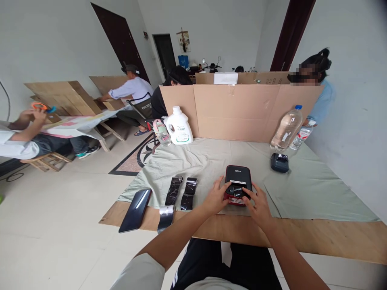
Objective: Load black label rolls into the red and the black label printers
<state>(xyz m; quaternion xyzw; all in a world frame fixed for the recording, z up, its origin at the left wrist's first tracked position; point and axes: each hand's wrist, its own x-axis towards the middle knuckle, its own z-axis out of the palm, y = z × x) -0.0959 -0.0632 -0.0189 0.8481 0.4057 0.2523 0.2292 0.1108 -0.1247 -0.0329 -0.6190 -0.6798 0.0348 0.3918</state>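
Note:
A small black and red label printer point(238, 177) sits on the pale green cloth point(302, 189) near the table's front edge, its lid raised. My left hand point(215, 197) grips the printer's left side. My right hand point(256, 202) rests on its right front corner, fingers reaching over the opening. Left of the printer lie two black strips point(180, 192) on the cloth, and a third curled strip point(165, 216) hangs over the wooden edge. A black phone point(135, 209) lies further left on the table corner.
A cardboard screen point(242, 110) stands across the back of the table. A white detergent jug point(179, 127), a clear water bottle point(286, 129) and a small dark device point(279, 162) stand before it. Other people sit at tables to the left and behind the screen.

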